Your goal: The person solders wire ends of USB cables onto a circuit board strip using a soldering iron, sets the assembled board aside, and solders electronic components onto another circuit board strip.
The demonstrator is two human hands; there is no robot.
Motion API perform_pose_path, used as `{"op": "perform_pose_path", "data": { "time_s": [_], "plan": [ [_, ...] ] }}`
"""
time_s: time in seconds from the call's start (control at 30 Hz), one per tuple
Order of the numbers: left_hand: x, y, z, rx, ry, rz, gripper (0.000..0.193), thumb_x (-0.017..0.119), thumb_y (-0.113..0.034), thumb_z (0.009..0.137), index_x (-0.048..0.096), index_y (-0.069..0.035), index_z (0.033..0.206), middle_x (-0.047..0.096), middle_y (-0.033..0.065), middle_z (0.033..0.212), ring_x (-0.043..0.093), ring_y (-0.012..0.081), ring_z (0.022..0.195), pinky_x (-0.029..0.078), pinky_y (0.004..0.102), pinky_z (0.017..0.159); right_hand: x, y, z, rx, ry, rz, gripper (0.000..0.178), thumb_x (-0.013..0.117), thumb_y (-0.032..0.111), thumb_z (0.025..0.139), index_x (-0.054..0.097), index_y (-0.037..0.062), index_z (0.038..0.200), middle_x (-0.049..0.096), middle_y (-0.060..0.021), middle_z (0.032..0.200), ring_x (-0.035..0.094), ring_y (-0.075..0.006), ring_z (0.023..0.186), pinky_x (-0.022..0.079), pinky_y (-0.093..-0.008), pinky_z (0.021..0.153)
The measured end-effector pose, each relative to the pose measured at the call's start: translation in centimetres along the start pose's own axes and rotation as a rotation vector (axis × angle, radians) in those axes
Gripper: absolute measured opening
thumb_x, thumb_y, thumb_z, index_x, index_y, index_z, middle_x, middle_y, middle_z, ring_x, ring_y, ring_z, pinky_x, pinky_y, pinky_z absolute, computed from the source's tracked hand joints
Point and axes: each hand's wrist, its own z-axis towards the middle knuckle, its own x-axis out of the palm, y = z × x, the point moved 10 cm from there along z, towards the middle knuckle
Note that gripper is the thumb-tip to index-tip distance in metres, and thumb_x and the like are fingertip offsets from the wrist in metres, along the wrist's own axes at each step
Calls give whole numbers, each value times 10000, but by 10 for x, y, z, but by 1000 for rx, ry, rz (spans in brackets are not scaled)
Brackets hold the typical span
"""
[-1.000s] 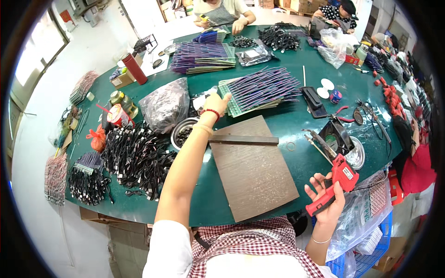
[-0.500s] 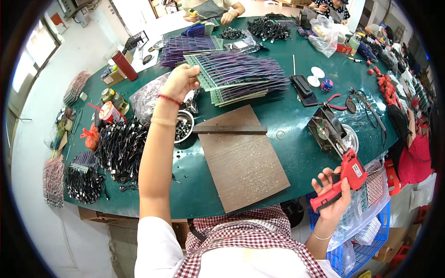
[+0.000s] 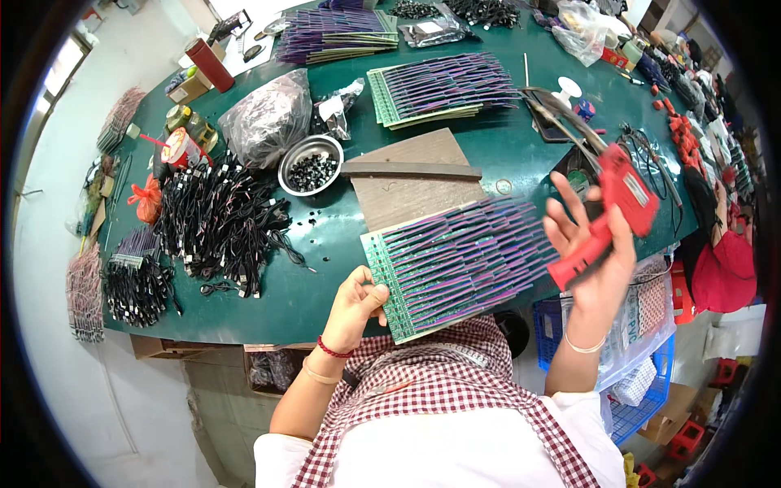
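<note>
My left hand (image 3: pixel 355 309) pinches the left edge of a green circuit board panel (image 3: pixel 394 302), thumb on top. Rows of purple wires fan rightward from that panel, which hovers tilted over the table's front edge and the near part of a brown board (image 3: pixel 407 199). In my right hand (image 3: pixel 600 252) is a red soldering gun (image 3: pixel 630 195), its handle lying against the palm with several fingers partly raised. The gun's metal front end points up and left, slightly blurred. Farther back lies a stack of similar wired panels (image 3: pixel 443 89).
A dark bar (image 3: pixel 411 170) crosses the brown board. To its left stand a metal bowl (image 3: pixel 311 165) of small black-and-white parts and a heap of black cables (image 3: pixel 220 228). A plastic bag (image 3: pixel 268 118), a red cylinder (image 3: pixel 210 65) and another panel stack (image 3: pixel 338 37) sit farther back.
My left hand has drawn a wired panel from the stack toward me, over the brown board. My right hand has lifted the soldering gun up from beside its stand.
</note>
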Motion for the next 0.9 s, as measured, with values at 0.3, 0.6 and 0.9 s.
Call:
{"op": "perform_pose_path", "data": {
  "time_s": [0.3, 0.6, 0.9],
  "plan": [
    [-22, 6, 18, -73, 13, 108, 161, 489, -189, 1006, 502, -31, 1035, 633, 59, 865, 614, 100, 637, 539, 213, 537, -85, -108, 99, 322, -228, -134, 291, 634, 224, 902, 503, 15, 1057, 472, -227, 1220, 536, -531, 1126, 536, -569, 890],
    [-19, 11, 26, -70, 52, 152, 157, 460, -149, 1012, 493, -1, 1050, 614, 69, 869, 624, 116, 657, 556, 217, 556, -51, -77, 123, 233, -149, -382, 282, 652, 267, 898, 535, 38, 1014, 583, -251, 1097, 654, -407, 977, 578, -432, 832],
    [-17, 4, 24, -83, 32, 216, 128, 462, -97, 988, 428, 18, 1031, 591, 99, 770, 626, 155, 583, 556, 247, 512, -86, -111, 104, 362, -220, -276, 354, 672, 252, 882, 476, 34, 1081, 472, -230, 1147, 634, -494, 955, 591, -498, 793]
  ]
}}
